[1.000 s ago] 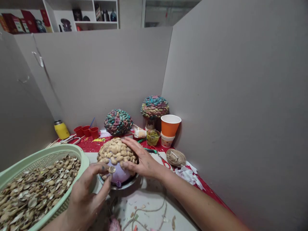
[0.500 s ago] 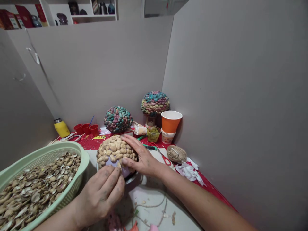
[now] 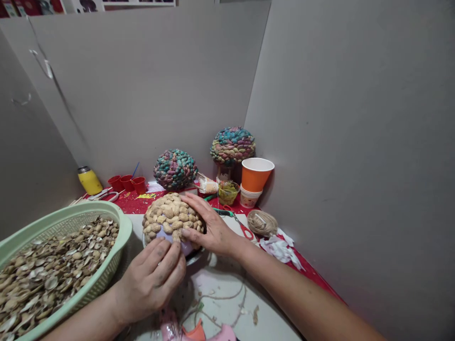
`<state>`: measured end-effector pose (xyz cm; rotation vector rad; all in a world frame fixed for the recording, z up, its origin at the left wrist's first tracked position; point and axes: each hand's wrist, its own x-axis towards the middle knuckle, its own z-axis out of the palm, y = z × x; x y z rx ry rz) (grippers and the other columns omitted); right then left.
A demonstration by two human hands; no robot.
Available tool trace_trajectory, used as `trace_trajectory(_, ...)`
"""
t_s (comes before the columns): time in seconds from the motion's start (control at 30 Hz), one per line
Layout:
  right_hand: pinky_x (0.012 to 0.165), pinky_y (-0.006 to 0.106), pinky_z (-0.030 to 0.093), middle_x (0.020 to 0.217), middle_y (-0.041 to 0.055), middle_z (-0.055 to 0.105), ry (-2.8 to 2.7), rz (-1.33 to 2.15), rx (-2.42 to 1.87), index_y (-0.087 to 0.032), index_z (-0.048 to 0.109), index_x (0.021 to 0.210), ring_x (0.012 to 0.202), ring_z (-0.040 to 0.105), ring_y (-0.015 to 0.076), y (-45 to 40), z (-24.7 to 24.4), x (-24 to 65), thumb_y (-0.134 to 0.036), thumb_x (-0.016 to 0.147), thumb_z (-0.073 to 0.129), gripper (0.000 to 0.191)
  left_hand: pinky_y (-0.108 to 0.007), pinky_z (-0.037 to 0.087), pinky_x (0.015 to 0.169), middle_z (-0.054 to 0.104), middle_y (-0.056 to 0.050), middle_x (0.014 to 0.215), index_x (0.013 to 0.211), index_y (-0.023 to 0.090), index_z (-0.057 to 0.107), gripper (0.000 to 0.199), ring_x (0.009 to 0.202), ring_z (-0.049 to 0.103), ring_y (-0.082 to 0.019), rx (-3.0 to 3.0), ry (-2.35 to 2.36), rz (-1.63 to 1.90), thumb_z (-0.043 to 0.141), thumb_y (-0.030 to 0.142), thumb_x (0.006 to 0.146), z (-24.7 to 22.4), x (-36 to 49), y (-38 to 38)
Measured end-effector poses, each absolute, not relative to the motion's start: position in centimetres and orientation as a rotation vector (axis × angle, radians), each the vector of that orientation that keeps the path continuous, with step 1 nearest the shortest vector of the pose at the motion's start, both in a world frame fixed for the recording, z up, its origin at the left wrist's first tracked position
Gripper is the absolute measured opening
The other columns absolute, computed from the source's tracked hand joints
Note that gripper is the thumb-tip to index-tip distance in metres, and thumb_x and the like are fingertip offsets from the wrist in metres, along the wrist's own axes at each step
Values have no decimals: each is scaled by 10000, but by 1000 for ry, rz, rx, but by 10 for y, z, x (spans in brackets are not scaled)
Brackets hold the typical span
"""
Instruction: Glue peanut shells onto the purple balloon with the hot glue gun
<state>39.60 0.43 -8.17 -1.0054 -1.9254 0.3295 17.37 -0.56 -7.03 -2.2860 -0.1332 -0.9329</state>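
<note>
Pinching a shell [image 3: 177,235], the left hand [image 3: 153,273] has met bare balloon [image 3: 186,247], covering more; the right hand [image 3: 212,231] lies spread.

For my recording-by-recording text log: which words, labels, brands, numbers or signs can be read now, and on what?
None can be read.
White paper cups under the orange cup: printed marks, too small.
Tipped paper cup: print too small.
Boxes on the shelf, upper left: cut off and blurred.
Shell-covered balloon at the hands: no lettering visible.
</note>
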Motion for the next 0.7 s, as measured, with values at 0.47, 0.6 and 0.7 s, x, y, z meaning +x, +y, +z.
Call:
trace_trajectory(0.47,1134,479,248,1477,156,325,-1920,326,-995,-187,392,1438,1372,297,289,4,-83,397,-605,910,541,690,-419,538,875,733,-154,927,1053,74,621,231,924,667,-242,-2475,-261,-1092,571,16,836,-91,169,2)
trace_trajectory(0.6,1137,477,243,1486,141,318,-1914,340,-998,-204,396,1436,1380,286,281,5,-84,397,-599,903,558,682,-407,536,884,726,-162,989,1088,94,609,275,975,664,-244,-2519,-344,-1116,576,4,830,-94,170,3)
trace_trajectory(0.7,1138,472,247,1486,142,317,-1914,351,-1004,-199,396,1437,1381,286,275,5,-83,398,-613,901,553,695,-393,541,878,729,-149,981,1065,117,605,251,961,673,-233,-2484,-382,-1157,597,24,832,-94,172,3)
